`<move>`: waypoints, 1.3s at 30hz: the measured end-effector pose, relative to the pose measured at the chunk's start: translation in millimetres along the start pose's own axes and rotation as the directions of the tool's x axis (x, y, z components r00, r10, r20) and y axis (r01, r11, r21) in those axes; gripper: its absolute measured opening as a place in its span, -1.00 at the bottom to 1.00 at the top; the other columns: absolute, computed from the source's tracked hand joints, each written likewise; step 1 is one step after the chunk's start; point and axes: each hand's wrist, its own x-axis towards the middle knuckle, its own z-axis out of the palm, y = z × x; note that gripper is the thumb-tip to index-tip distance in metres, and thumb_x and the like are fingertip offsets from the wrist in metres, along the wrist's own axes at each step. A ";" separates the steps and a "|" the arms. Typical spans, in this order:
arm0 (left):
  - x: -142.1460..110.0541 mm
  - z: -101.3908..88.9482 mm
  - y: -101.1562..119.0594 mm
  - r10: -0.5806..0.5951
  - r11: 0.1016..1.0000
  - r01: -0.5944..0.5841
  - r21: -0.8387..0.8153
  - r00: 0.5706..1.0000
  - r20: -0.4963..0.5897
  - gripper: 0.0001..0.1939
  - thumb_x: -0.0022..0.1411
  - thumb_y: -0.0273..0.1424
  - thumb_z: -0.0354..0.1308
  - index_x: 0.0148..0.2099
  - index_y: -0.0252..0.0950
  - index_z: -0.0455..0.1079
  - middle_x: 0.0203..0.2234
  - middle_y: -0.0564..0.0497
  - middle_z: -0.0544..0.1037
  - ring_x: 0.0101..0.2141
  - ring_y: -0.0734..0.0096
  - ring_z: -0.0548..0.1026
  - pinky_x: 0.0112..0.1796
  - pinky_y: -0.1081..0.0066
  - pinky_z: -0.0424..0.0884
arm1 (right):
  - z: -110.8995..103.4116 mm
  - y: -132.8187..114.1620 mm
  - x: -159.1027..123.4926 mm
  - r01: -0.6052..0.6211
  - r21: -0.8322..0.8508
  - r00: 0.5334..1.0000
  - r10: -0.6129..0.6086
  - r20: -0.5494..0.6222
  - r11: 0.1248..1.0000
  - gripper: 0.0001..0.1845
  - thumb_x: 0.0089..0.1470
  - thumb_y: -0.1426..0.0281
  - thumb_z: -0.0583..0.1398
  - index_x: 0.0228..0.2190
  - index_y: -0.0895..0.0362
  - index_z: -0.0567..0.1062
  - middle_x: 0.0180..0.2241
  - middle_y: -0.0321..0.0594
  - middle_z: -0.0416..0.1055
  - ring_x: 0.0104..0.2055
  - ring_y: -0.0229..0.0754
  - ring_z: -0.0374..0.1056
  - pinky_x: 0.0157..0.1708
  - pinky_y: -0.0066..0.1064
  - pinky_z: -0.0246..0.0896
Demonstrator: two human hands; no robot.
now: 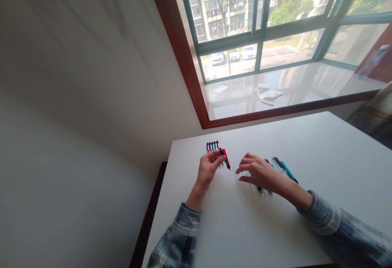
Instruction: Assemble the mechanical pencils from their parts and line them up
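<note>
A thin white rod [238, 186] on the counter [220, 223], lower middle of the frame, runs nearly top-to-bottom, just left of the right hand's [260, 174] parted fingers; the left hand [208, 168], farther off, pinches red-and-black pen parts [226, 158].

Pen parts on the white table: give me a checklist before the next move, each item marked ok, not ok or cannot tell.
1. Left hand grips the red and black pen parts: ok.
2. Thin white rod lies within view on the table: ok.
3. Right hand touching that rod: cannot tell; they overlap closely in view.
4. Parts beneath the right hand fully visible: not ok, partly covered.
5. Row of pens fully visible: not ok, left hand blocks the near ends.
</note>
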 end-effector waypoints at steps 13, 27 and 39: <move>-1.3 -2.4 -5.4 0.093 0.966 -0.106 0.237 0.994 0.062 -0.70 0.14 -0.21 0.42 -0.15 -0.29 0.66 -0.23 -0.11 0.69 -0.28 0.24 0.60 -0.17 0.28 0.52 | -7.5 -6.8 0.8 -0.118 0.190 0.972 0.153 -0.176 0.975 -0.86 0.35 0.39 0.17 -0.12 0.04 0.54 -0.15 -0.19 0.61 -0.16 -0.12 0.54 -0.11 -0.28 0.44; -5.8 2.3 -5.3 0.187 0.873 -0.190 0.450 0.981 0.053 -0.76 0.18 -0.22 0.37 -0.16 -0.23 0.66 -0.24 -0.05 0.69 -0.31 0.32 0.55 -0.21 0.34 0.46 | -10.1 -6.0 0.4 -0.141 0.184 0.939 0.190 -0.286 0.973 -0.79 0.19 0.57 0.22 -0.22 0.05 0.57 -0.25 -0.24 0.59 -0.21 -0.15 0.50 -0.17 -0.32 0.40; 7.1 -9.6 -19.5 0.202 0.951 -0.160 0.263 0.969 -0.142 -0.68 0.16 -0.22 0.39 -0.10 -0.31 0.62 -0.25 -0.12 0.67 -0.30 0.30 0.58 -0.21 0.32 0.53 | 1.2 -11.4 2.0 -0.082 0.146 0.978 0.107 -0.178 0.986 -0.78 0.23 0.56 0.22 -0.21 0.03 0.60 -0.24 -0.22 0.59 -0.13 -0.12 0.46 -0.12 -0.29 0.39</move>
